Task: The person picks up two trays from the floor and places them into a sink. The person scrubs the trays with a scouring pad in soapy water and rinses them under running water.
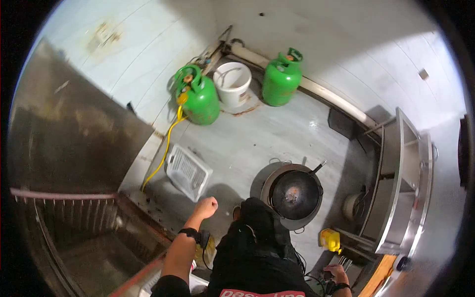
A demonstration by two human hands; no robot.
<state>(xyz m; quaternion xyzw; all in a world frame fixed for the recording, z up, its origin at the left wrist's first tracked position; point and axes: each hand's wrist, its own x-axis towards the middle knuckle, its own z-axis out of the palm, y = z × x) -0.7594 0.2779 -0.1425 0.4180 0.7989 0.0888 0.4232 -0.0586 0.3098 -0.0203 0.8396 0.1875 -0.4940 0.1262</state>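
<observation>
My left hand (205, 208) hangs in front of me, its fingers curled into a loose fist with nothing showing in it. The nearest thing to it is a white plastic basket (189, 172), tilted on the floor and apart from the hand. Low at the right is my right hand (336, 272), small in view, its fingers partly hidden. Thin pale bars (345, 261) appear beside it; whether the hand touches them I cannot tell. Ahead of my legs a black wok (296, 198) with a handle rests in a wider metal pan (267, 187).
Two green gas cylinders (282, 81) stand by the back wall, with a white bucket (233, 96) between them. A yellow hose (169, 141) runs along the left. At right are a steel shelf unit (393, 183), a pot (353, 205) and a yellow container (330, 239).
</observation>
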